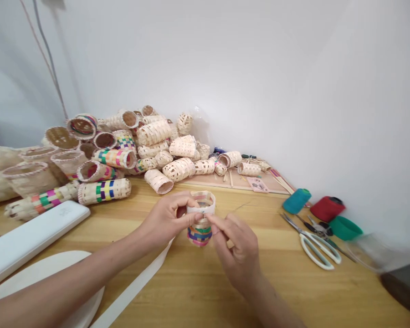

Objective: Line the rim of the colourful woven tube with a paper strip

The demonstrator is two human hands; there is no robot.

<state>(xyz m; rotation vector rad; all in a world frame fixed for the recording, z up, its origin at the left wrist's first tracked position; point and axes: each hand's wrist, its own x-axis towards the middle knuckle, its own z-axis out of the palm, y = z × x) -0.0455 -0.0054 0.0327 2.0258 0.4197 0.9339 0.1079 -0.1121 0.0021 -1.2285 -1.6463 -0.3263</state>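
A small woven basket (pixel 200 234) with green, blue, orange and pink bands stands upright at the middle of the view. White ribbon (pixel 207 207) lies around its rim, and a long tail of the ribbon runs down to the lower left. My left hand (pixel 172 216) grips the rim from the left, fingers inside and thumb outside on the ribbon. At the right side of the rim, my right hand (pixel 237 241) has thumb and forefinger pinched together; what they hold is too small to name.
Many woven baskets (pixel 153 132) are piled at the back left. A white device (pixel 34 239) and white roll (pixel 71 300) lie left. Scissors (pixel 316 246), a blue spool (pixel 296 201), a red spool (pixel 327 208) and a green bowl (pixel 345 228) are at right.
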